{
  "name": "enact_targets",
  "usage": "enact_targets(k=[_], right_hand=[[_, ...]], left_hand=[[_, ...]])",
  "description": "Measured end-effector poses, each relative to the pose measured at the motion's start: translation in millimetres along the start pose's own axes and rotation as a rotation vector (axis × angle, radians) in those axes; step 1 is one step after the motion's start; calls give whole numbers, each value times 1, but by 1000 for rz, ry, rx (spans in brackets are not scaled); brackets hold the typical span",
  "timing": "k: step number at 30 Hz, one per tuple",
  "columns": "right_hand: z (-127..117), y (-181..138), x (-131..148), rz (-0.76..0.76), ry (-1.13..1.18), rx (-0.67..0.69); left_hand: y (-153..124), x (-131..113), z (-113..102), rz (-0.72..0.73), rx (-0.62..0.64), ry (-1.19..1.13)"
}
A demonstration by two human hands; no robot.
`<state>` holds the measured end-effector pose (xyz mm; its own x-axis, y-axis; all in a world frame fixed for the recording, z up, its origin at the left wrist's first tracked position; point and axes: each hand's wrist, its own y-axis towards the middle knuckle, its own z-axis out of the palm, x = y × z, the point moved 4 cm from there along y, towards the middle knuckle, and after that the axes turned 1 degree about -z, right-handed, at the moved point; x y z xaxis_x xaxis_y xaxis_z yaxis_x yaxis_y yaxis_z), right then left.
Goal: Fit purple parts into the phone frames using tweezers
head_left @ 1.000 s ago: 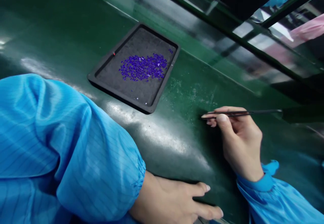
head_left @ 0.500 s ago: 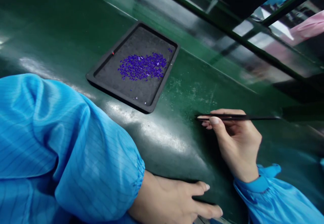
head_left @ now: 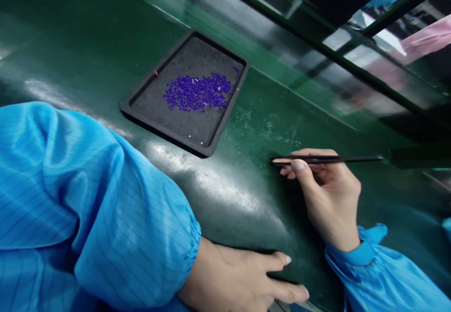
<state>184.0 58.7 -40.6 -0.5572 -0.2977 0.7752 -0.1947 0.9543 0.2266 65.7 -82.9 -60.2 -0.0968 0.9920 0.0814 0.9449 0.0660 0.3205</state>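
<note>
My right hand (head_left: pixel 329 199) is closed around slim black tweezers (head_left: pixel 338 159), gripping them between thumb and fingers just above the green tabletop. They lie nearly level, one end pointing left and the other extending past the hand to the right. At the bottom, my left hand (head_left: pixel 243 274) rests palm down by the table's near edge, holding nothing, with two fingers stretched apart. Beyond both hands sits a shallow black tray (head_left: pixel 160 136), set at a slant. Many tiny purple-blue pieces (head_left: pixel 197 92) are spread in it, a few showing pale faces.
A small red spot (head_left: pixel 157 73) marks the tray's left rim. Pale scratches (head_left: pixel 268 126) show on the green tabletop (head_left: pixel 81 44) right of the tray. A dark green rail (head_left: pixel 317 44) crosses behind, with blurred people in pink (head_left: pixel 428 42) and blue sleeves beyond it.
The tweezers have turned slightly in my right hand, their right end now a little higher and farther left. The right hand has shifted slightly left. My left hand and the tray contents look unchanged.
</note>
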Motion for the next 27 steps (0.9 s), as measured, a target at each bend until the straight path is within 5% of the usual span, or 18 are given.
enact_targets(k=[7, 14, 27], right_hand=[[-1, 5, -1, 50, 36, 30], [-1, 9, 2, 53, 42, 85], [-2, 4, 1, 20, -2, 90]], left_hand=[[0, 0, 2, 39, 81, -61], [0, 1, 0, -6, -24, -71], [1, 1, 1, 27, 87, -25]])
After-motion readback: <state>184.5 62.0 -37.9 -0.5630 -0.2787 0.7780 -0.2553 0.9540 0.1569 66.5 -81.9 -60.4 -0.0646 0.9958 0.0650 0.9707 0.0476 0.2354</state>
